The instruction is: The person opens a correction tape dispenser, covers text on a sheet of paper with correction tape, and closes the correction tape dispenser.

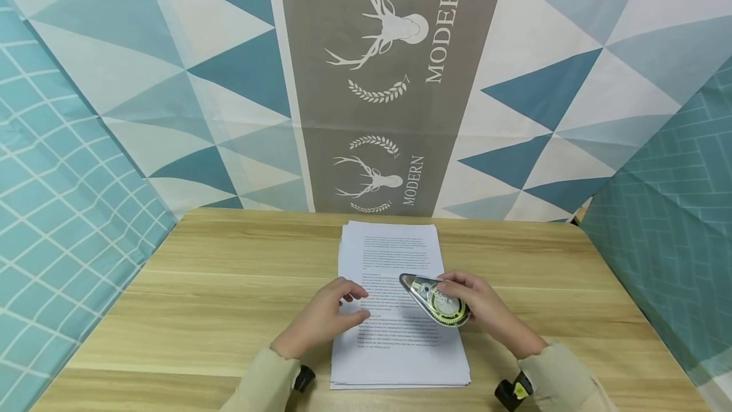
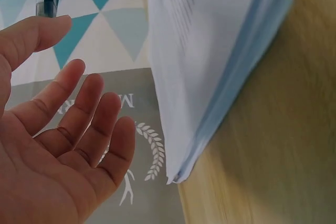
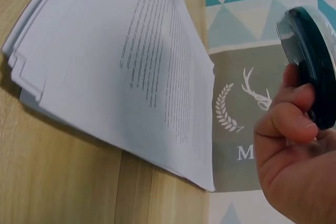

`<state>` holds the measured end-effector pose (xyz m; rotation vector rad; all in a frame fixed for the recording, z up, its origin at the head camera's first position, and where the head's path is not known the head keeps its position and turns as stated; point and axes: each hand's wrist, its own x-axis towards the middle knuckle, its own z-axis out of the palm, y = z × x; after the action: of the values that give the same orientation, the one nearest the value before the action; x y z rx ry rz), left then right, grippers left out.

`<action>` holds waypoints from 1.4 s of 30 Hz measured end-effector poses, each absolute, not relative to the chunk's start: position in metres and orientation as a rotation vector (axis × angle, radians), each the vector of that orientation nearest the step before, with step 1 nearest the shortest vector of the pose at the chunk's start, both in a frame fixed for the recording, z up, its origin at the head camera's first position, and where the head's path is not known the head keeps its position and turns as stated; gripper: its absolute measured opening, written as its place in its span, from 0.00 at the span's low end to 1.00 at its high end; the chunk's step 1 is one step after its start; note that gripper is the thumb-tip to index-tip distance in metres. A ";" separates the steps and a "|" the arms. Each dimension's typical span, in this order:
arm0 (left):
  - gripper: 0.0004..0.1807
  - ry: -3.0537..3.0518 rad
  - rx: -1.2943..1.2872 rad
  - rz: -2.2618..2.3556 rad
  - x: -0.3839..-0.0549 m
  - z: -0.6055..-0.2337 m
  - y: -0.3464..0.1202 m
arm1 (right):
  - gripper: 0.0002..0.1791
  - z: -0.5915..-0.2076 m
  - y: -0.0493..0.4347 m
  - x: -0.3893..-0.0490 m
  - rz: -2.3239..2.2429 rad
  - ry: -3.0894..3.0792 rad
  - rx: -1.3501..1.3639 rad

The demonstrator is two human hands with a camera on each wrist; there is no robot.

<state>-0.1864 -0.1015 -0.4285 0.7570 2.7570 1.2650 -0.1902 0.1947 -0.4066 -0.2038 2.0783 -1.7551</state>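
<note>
Over the right side of the paper stack, my right hand grips a correction tape dispenser by its wide round end, thumb on top. The dispenser has a clear case with a green and white wheel inside, and its dark narrow tip points up and left. In the right wrist view the correction tape appears edge-on above the curled fingers. My left hand hovers at the stack's left edge, holding nothing; its fingers are relaxed and parted from the thumb in the left wrist view. Printed text covers the top sheet of the paper stack.
The stack lies on a wooden table, its sheets slightly uneven at the edges. Behind the table hangs a patterned cloth with deer heads and triangles. Blue-green cloths stand along both sides. A dark wrist strap device sits at each sleeve.
</note>
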 end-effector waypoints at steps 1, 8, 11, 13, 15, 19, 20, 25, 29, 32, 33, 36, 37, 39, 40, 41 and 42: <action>0.14 2.762 0.755 1.253 -0.188 -0.429 -0.102 | 0.27 -0.407 0.196 -0.191 -1.768 2.086 -0.179; 0.14 2.763 0.743 1.176 -0.201 -0.436 -0.100 | 0.27 -0.410 0.202 -0.196 -1.844 2.204 0.110; 0.14 2.762 0.741 1.125 -0.205 -0.439 -0.099 | 0.27 -0.413 0.207 -0.199 -1.862 2.247 0.216; 0.13 2.769 0.739 1.087 -0.207 -0.441 -0.098 | 0.26 -0.416 0.210 -0.201 -1.871 2.268 0.268; 0.13 2.782 0.736 1.049 -0.208 -0.442 -0.097 | 0.26 -0.417 0.214 -0.204 -1.872 2.291 0.319; 0.13 2.809 0.737 0.983 -0.210 -0.443 -0.096 | 0.26 -0.420 0.221 -0.207 -1.875 2.328 0.392; 0.13 2.813 0.738 0.967 -0.211 -0.444 -0.096 | 0.27 -0.421 0.223 -0.208 -1.880 2.329 0.406; 0.13 2.810 0.766 0.895 -0.214 -0.447 -0.094 | 0.30 -0.425 0.233 -0.211 -1.896 2.326 0.471; 0.12 2.808 0.763 0.847 -0.215 -0.447 -0.093 | 0.32 -0.429 0.240 -0.214 -1.899 2.315 0.518; 0.12 2.823 0.764 0.807 -0.214 -0.447 -0.092 | 0.33 -0.429 0.245 -0.215 -1.902 2.303 0.548; 0.12 2.828 0.767 0.793 -0.214 -0.448 -0.092 | 0.33 -0.430 0.246 -0.216 -1.904 2.295 0.561; 0.11 2.838 0.774 0.764 -0.214 -0.448 -0.091 | 0.33 -0.430 0.250 -0.217 -1.926 2.273 0.599; 0.11 2.841 0.773 0.754 -0.214 -0.448 -0.091 | 0.33 -0.431 0.251 -0.218 -1.940 2.261 0.609; 0.11 2.846 0.767 0.738 -0.215 -0.449 -0.091 | 0.31 -0.433 0.253 -0.220 -1.969 2.245 0.627; 0.11 2.849 0.770 0.735 -0.215 -0.449 -0.090 | 0.31 -0.433 0.254 -0.221 -1.981 2.238 0.633; 0.11 2.851 0.773 0.731 -0.215 -0.450 -0.090 | 0.30 -0.434 0.255 -0.222 -1.993 2.233 0.636; 0.10 2.853 0.770 0.727 -0.215 -0.450 -0.090 | 0.30 -0.435 0.256 -0.222 -1.997 2.231 0.636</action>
<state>-0.2150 -0.0904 -0.4498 0.7700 2.8531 0.7273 -0.2223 0.2558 -0.4349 0.6359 2.2307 -1.9971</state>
